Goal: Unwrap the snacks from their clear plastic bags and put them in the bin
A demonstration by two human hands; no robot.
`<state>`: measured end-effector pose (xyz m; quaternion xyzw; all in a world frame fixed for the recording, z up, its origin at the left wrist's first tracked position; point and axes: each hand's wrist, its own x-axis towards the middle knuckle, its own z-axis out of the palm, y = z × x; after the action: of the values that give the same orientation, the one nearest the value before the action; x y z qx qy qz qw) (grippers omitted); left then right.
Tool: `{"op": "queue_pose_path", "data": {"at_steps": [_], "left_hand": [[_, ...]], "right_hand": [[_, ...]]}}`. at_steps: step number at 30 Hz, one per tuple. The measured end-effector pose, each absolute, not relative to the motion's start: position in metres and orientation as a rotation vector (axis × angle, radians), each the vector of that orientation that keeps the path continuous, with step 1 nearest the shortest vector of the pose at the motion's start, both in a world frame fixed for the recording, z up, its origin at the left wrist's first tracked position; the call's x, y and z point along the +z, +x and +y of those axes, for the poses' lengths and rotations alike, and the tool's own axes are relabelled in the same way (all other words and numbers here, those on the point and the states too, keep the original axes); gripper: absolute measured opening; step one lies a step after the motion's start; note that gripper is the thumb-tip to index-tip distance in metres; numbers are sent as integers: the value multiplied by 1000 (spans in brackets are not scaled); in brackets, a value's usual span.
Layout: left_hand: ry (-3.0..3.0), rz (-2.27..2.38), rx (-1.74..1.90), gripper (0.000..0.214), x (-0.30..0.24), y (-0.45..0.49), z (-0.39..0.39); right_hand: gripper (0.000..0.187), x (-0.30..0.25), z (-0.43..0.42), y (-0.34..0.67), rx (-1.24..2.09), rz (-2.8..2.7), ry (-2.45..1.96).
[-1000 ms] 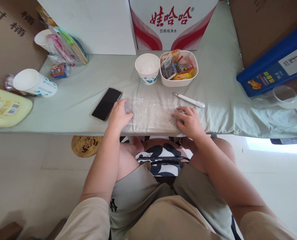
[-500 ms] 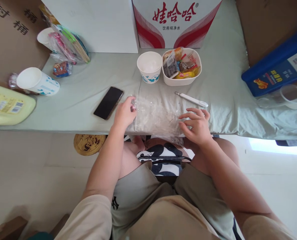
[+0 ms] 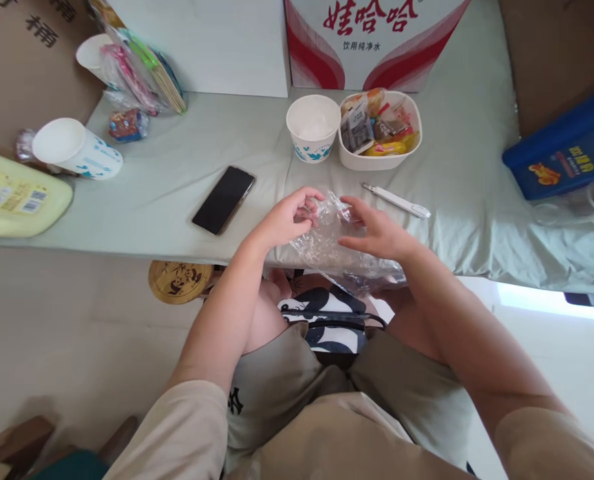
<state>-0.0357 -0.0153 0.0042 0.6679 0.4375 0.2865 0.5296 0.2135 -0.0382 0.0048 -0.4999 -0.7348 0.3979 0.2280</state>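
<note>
A crumpled sheet of clear plastic wrap (image 3: 327,233) lies at the front edge of the cloth-covered surface, and part of it hangs over toward my lap. My left hand (image 3: 291,217) curls its fingers round the gathered left side of the wrap. Facing it, my right hand (image 3: 377,230) has its thumb and forefinger wide apart, the fingers touching the bunched upper part. A white utility knife (image 3: 397,200) rests just beyond my right hand. To the left of my left hand is a black phone (image 3: 224,200).
Behind the wrap stand a paper cup (image 3: 313,130) and a white tub (image 3: 377,162) of packaged snacks. On the left are a tipped paper cup (image 3: 97,157) and a yellow-green jug (image 3: 21,193). Boxes (image 3: 377,60) line the back; a blue package (image 3: 561,160) leans at the right.
Both hands have moved inward, toward each other. The plastic wrap, flatter and more spread out before, is bunched up between them. The view has shifted slightly.
</note>
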Motion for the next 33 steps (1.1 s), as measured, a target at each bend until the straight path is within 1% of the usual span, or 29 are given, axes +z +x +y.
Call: {"op": "queue_pose_path", "data": {"at_steps": [1,4,5,7,10,12,14,17,19,22,26,30,33], "left_hand": [[1600,1070,696,46,5,-38,-13],[1606,1231,804,49,4,-50,-6],[1595,1297,861,50,4,-54,-3],[1544,1409,994,52,4,-61,3],[1404,1445,1143,46,6,-63,8],[1301,1343,1090,44,7,-58,9],[1216,1182,920,45,6,-51,7],[1111,1045,714,34,4,-38,6],[1066,1086,718,26,3,-32,6],[1064,1177,791,23,4,-29,9],[1087,1236,786,24,9,-31,9],[1131,1255,723,27,11,-35,6],[1109,1203,787,32,10,-38,5]], "right_hand": [[69,2,-36,208,1140,-2000,-1401],[25,0,-37,198,1195,-1960,-1411],[16,1,-38,197,1209,-1955,-1392],[17,5,-39,195,1251,-1895,-1355],[23,7,-34,191,1315,-1655,-1323],[25,3,-27,187,1294,-1493,-1308],[28,-3,-18,182,1249,-1383,-1317],[34,-11,-8,175,1227,-1313,-1364],[38,-13,-5,173,1254,-1314,-1334],[38,-12,-5,172,1356,-1363,-1212],[33,-9,-9,177,1499,-1350,-1158],[33,-7,-11,180,1532,-1255,-1167],[33,-5,-12,181,1562,-1159,-1155]]}}
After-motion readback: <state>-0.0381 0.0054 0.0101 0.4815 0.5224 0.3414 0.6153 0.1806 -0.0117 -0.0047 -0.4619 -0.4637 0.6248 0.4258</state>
